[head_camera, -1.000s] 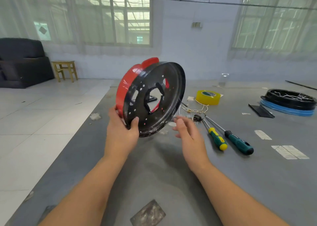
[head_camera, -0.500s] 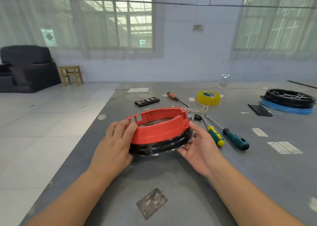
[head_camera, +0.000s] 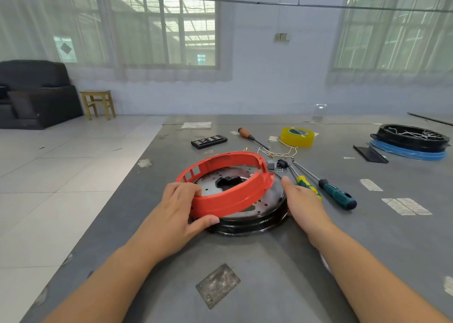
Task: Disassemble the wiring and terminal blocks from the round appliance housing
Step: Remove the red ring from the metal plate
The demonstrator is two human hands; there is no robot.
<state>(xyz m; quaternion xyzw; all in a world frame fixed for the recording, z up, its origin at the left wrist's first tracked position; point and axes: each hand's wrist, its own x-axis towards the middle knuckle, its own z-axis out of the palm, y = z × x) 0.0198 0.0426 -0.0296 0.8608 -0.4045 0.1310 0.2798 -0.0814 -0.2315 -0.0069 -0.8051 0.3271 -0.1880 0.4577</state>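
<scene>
Left hand: I saw my left hand [head_camera: 175,210] grasping the red ring [head_camera: 228,188] at its near-left edge, fingers hooked over the top rim and thumb pressed to the outer wall.
Right hand: my right hand [head_camera: 302,200] lay with fingers straight and released, resting flat against the right rim of the black base plate [head_camera: 259,222], gripping nothing.
Housing: the round housing sat on the grey table [head_camera: 282,273] between my hands; the red ring stood tilted on the plate, its near-left side lifted, its far-right side low.
Plate face: I noted perforations and a dark central opening inside the ring.
Beyond the housing, far-right: loose thin wires [head_camera: 277,153] lay on the table, with a small black connector part [head_camera: 282,163] just beside the ring's far-right edge.
Right of the housing: a yellow-green screwdriver [head_camera: 304,180] partly under my right fingers, then a teal-handled screwdriver [head_camera: 335,195].
Behind the housing: an orange-handled screwdriver [head_camera: 250,136], a black bit case [head_camera: 209,141], a yellow tape roll [head_camera: 297,136].
Far right of the housing: a second black housing on a blue ring [head_camera: 411,144].
</scene>
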